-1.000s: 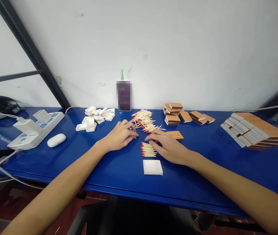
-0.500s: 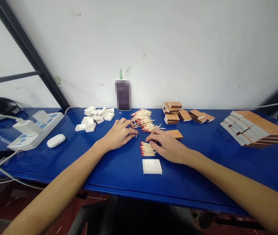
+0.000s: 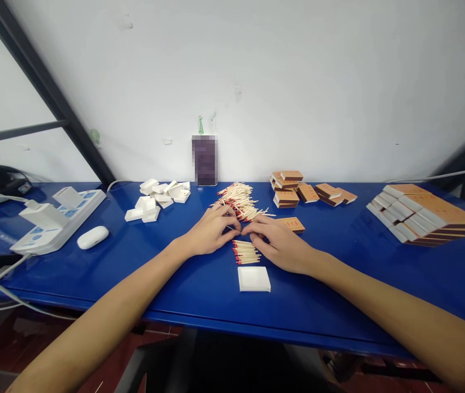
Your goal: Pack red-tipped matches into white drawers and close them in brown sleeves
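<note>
My left hand (image 3: pixel 216 230) is closed in a pinch, with a thin match between thumb and fingers. Its fingertips nearly meet those of my right hand (image 3: pixel 277 241), whose thumb and fingers are curled together; what they hold, if anything, is too small to make out. Just below the fingertips lies a neat row of matches (image 3: pixel 246 252), red heads to the left. Nearer me is a white open matchbox tray (image 3: pixel 254 279). Behind both hands spreads a loose heap of matches (image 3: pixel 238 195). Partly hidden behind my right hand lies an orange matchbox sleeve (image 3: pixel 293 224).
White trays (image 3: pixel 148 204) are piled at back left. Orange matchboxes (image 3: pixel 287 188) stand at back right, and a larger stack of matchboxes (image 3: pixel 424 215) is far right. A phone (image 3: pixel 205 161) leans on the wall. A power strip (image 3: pixel 58 221) and white earbud case (image 3: pixel 93 237) are left.
My left hand has moved right and slightly toward me with the match, from beside the heap to the near end of my right fingertips. My right hand has barely moved.
</note>
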